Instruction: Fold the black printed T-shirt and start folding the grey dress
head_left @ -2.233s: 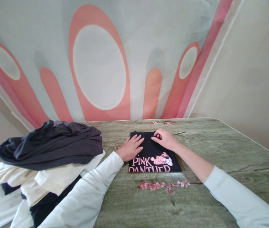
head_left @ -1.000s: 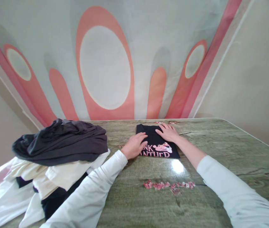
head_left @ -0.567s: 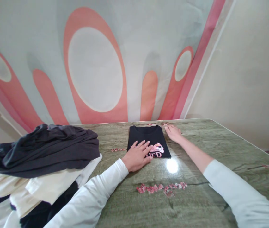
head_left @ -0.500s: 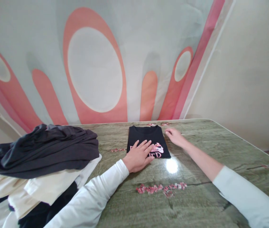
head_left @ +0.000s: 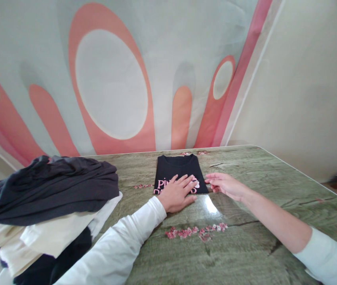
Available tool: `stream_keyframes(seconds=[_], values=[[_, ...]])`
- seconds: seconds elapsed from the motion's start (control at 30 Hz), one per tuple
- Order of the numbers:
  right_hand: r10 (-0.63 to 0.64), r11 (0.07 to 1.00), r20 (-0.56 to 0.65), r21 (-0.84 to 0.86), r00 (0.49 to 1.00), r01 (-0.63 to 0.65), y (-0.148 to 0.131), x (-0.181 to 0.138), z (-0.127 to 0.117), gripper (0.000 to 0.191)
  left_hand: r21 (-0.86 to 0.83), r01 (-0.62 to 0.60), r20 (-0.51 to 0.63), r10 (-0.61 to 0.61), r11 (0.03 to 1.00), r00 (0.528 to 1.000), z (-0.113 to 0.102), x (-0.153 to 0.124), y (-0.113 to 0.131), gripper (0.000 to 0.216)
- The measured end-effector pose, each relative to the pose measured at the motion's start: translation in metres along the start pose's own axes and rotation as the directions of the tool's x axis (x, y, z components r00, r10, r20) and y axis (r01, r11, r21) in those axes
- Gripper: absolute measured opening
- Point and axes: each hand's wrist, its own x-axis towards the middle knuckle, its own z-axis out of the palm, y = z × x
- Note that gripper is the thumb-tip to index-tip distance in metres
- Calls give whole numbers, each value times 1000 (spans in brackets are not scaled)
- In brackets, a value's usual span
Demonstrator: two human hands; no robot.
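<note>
A black T-shirt [head_left: 176, 163] with pink lettering lies folded into a neat rectangle near the far side of the table, its neckline facing away from me. My left hand [head_left: 178, 194] rests flat on its lower front, fingers stretched out, covering part of the print. At the shirt's right edge is my right hand [head_left: 224, 185], its fingers loosely extended and slightly bent. Those fingertips are beside or just touching the shirt's side; I cannot tell which. Nothing shows in the grasp of either hand.
To the left, a heap of clothes rises, with a dark grey garment [head_left: 55, 190] on top of cream garments [head_left: 58, 233] and a black one [head_left: 58, 261]. The table [head_left: 245, 245] has a wood-grain surface with printed pink blossoms. Behind it stands a patterned wall [head_left: 162, 59].
My right hand has moved toward me along the shirt's right edge, and its fingers have straightened. My left hand has shifted slightly right across the print, uncovering more lettering. The view has turned slightly right.
</note>
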Motion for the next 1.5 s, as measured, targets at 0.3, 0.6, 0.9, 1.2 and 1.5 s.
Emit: stream_keyframes(seconds=[0.3,0.6,0.9,1.2,1.5], values=[[-1,1000,9,23,1000,1,2,4,-5,21,-7,8,0,-8,1000,1000,1,1,0,51],[-103,990,16,103,995,100,2,8,5,34,-7,7,-11,-7,1000,1000,1,0,1,51],[-27,999,169,50,985,19,3,9,-2,48,3,6,-10,-6,1000,1000,2,1,1,52],[-31,970,253,-227,967,90,2,-15,0,72,13,13,-13,-13,1000,1000,1,0,1,52],[-145,955,32,-255,989,148,12,-19,28,69,5,15,-15,-15,1000,1000,2,0,0,52]])
